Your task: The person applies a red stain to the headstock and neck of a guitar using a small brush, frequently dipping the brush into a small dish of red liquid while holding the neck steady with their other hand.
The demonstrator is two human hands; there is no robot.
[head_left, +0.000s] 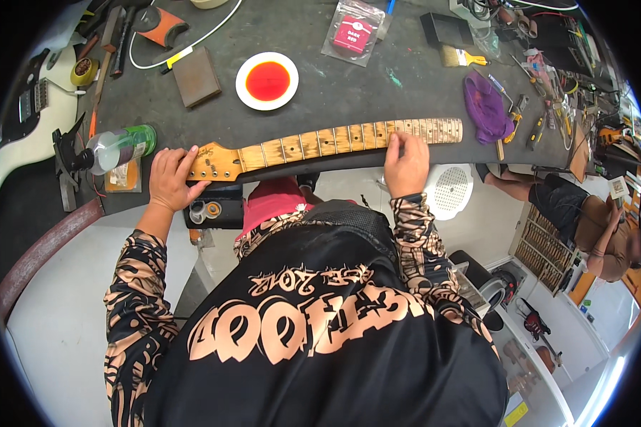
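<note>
A guitar neck lies along the near edge of the dark workbench, its frets facing up and its wood scorched in patches. My left hand grips the headstock, fingers over its end and thumb along the near side. Toward the other end, my right hand has its fingers closed at the neck's near edge, fingertips on the fretboard. Beyond the neck stands a white dish of red-orange liquid. A clear packet with a dark red label lies farther back.
Left of the neck are a spray bottle, a brown block and a white guitar body. A purple cloth, a paintbrush and several tools lie right. Another person is at far right.
</note>
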